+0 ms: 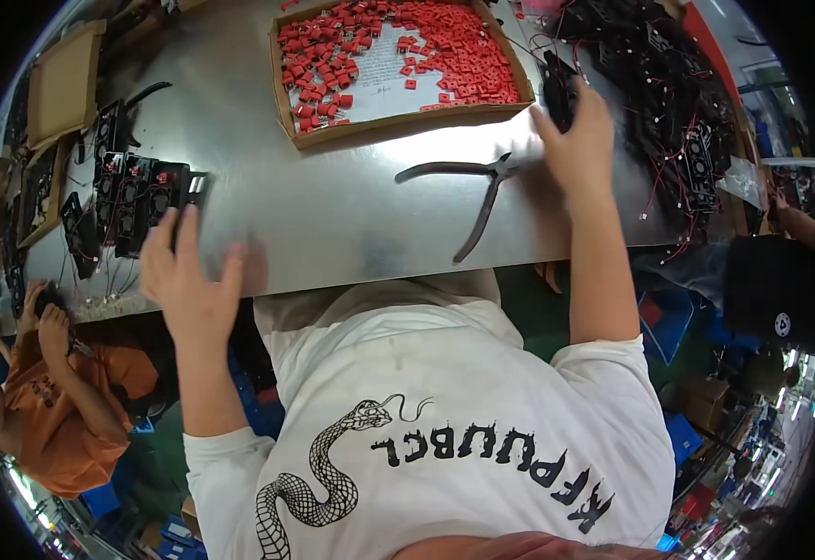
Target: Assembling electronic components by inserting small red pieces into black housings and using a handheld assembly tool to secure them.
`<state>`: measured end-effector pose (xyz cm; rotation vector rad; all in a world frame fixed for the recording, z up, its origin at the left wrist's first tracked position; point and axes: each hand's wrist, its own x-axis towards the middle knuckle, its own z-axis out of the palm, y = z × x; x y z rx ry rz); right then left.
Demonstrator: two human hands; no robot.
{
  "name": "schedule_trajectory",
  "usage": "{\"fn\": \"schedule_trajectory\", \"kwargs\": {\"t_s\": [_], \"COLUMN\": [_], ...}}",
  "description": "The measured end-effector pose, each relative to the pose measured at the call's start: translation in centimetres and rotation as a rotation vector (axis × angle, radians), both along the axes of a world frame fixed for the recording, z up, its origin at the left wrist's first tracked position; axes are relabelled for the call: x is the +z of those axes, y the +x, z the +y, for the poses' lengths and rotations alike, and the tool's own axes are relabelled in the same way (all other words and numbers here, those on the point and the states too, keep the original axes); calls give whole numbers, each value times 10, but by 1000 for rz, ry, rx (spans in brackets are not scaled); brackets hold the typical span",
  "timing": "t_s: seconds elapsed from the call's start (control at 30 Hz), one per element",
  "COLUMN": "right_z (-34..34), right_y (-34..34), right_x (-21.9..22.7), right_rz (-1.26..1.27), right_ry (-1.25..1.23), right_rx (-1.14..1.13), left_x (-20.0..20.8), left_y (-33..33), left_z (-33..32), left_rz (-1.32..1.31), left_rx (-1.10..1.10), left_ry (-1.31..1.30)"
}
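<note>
My left hand (191, 275) hovers over the near left part of the metal table, fingers spread and holding nothing. Just beyond its fingertips stand several black fan units (135, 201) with small red pieces on top. My right hand (577, 140) is at the far right, its thumb and fingers closed around a black plastic part (559, 91) with thin wires beside it; the fingers partly hide this part. A pair of cutting pliers (491, 170) lies with its handles spread, left of my right wrist.
A shallow cardboard box (307, 140) at the far middle holds red switch-like parts and small red pieces on paper. Black fan housings with red wires (697, 154) pile up at the right. A co-worker in an orange shirt (76, 411) handles something dark at the left.
</note>
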<state>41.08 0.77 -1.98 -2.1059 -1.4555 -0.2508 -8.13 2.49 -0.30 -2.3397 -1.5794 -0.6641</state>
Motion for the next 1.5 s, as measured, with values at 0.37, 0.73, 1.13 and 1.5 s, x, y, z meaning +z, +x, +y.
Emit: {"fn": "schedule_trajectory", "kwargs": {"t_s": [0.37,0.73,1.13,1.5], "right_z": [-25,-49,27,159], "right_y": [-29,-189,-186,-75], "right_x": [33,27,66,26], "right_rz": [180,271,598,-178], "right_ry": [116,486,-319,-326], "right_rx": [-65,716,1136,799], "left_x": [-4,41,13,1], "left_y": [54,125,70,63], "left_z": [-28,-17,-11,-31], "left_rz": [-292,-883,-1368,-357], "left_rx": [-442,-607,-159,-357], "left_ry": [-47,75,-485,-325]}}
